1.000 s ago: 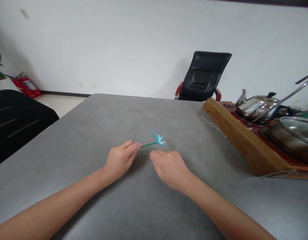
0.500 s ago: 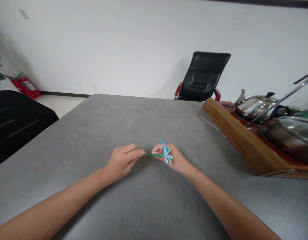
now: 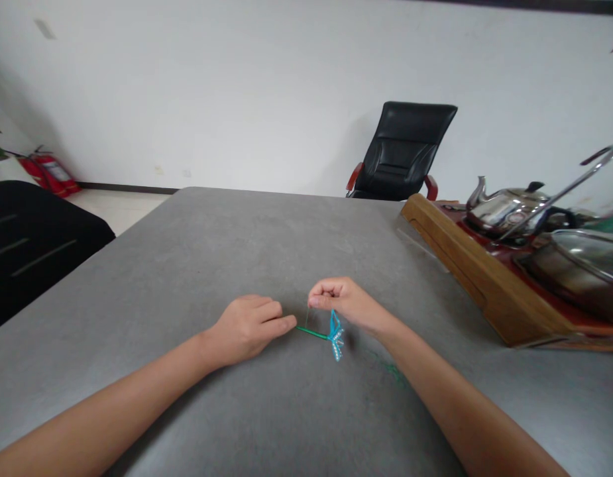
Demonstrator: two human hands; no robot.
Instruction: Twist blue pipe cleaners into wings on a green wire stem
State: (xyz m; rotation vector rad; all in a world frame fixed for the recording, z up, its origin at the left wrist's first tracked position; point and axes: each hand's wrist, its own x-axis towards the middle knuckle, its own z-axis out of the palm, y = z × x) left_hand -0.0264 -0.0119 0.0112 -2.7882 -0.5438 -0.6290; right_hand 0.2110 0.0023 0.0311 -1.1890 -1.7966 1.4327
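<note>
A small blue flower (image 3: 335, 336) with pale, bead-like petals sits at the right end of a thin green stem (image 3: 313, 332). My left hand (image 3: 254, 330) pinches the stem's left end between thumb and fingers. Just above the stem, my right hand (image 3: 340, 298) is closed in a pinch on a fine thread (image 3: 307, 317), which runs down to the stem. Loose green thread (image 3: 394, 372) shows beside my right forearm, blurred.
Both hands are over a grey table (image 3: 226, 238). At the right stands a wooden tea tray (image 3: 485, 285) with a steel kettle (image 3: 507, 209) and a lidded pot (image 3: 584, 265). A black chair (image 3: 408, 149) is behind the table, another chair (image 3: 38, 245) at the left.
My right hand has moved off the stem and up, drawing the thread away from it. The flower has dropped slightly, its stem now slanting down to the right. Green thread now shows near my right forearm.
</note>
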